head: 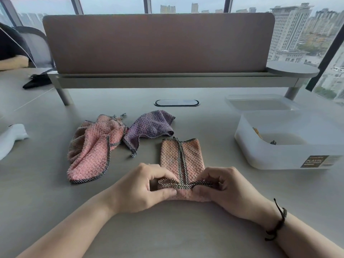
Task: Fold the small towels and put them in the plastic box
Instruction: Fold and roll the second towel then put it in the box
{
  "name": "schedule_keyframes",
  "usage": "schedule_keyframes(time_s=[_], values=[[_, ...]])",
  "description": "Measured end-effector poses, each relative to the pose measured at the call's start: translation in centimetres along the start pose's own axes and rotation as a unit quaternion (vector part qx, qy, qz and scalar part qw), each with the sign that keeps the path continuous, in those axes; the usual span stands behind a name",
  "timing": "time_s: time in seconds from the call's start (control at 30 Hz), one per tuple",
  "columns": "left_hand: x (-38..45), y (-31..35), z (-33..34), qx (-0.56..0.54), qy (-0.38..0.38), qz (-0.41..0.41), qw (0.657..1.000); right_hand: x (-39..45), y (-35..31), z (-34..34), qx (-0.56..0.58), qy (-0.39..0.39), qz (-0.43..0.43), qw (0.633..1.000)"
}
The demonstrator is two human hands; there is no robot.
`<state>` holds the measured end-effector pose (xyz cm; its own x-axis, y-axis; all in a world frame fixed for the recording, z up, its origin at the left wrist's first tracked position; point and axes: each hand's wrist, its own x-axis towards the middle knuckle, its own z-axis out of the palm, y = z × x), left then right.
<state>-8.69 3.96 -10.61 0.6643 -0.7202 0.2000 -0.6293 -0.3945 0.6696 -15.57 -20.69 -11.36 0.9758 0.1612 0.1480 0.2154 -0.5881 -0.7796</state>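
Observation:
A small orange-pink towel (181,157) with checkered trim lies folded lengthwise on the grey table, right in front of me. My left hand (143,189) pinches its near left corner and my right hand (227,190) pinches its near right corner, the near edge lifted and turned over. A crumpled pink towel (93,148) and a crumpled purple towel (149,127) lie further left. The translucent plastic box (290,155) stands at the right with something small inside; its lid (260,104) lies behind it.
A desk divider on a raised shelf (158,81) spans the back of the table, with a cable port (176,102) below it. A white object (11,138) lies at the left edge and a black item (37,82) at the far left.

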Motion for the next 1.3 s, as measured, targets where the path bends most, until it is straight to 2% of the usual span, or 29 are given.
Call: schedule_keyframes(time_s=[0.1, 0.23, 0.4, 0.63, 0.77, 0.87, 0.97, 1.1, 1.3], values=[[0.1, -0.2, 0.0, -0.041, 0.011, -0.021, 0.999, 0.2, 0.0, 0.1, 0.003, 0.011, 0.008, 1.000], [0.4, -0.6, 0.7, -0.026, 0.032, -0.033, 0.999, 0.6, 0.1, 0.5, -0.043, 0.041, 0.012, 0.998], [0.7, -1.2, 1.0, 0.037, 0.063, 0.001, 0.997, 1.2, 0.1, 1.0, -0.086, 0.069, 0.025, 0.994], [0.6, -1.5, 1.1, 0.049, 0.071, -0.005, 0.996, 1.2, -0.3, 1.3, -0.189, 0.075, 0.040, 0.978], [0.8, -1.0, 0.9, 0.103, 0.091, 0.040, 0.990, 0.9, -0.5, 1.1, -0.251, 0.086, 0.056, 0.963], [0.8, -0.9, 1.0, 0.165, 0.110, 0.110, 0.974, 0.7, -0.7, 1.0, -0.280, 0.111, 0.019, 0.953], [0.5, -0.3, 1.3, 0.152, 0.052, 0.149, 0.976, 0.7, -0.3, 1.0, -0.311, 0.140, -0.072, 0.937], [0.3, 0.3, 1.5, 0.165, -0.010, 0.128, 0.978, 0.7, 0.4, 1.3, -0.347, 0.104, -0.165, 0.917], [0.1, -0.3, 1.2, 0.184, -0.012, 0.098, 0.978, 0.6, 0.6, 0.3, -0.307, 0.015, -0.142, 0.941]])
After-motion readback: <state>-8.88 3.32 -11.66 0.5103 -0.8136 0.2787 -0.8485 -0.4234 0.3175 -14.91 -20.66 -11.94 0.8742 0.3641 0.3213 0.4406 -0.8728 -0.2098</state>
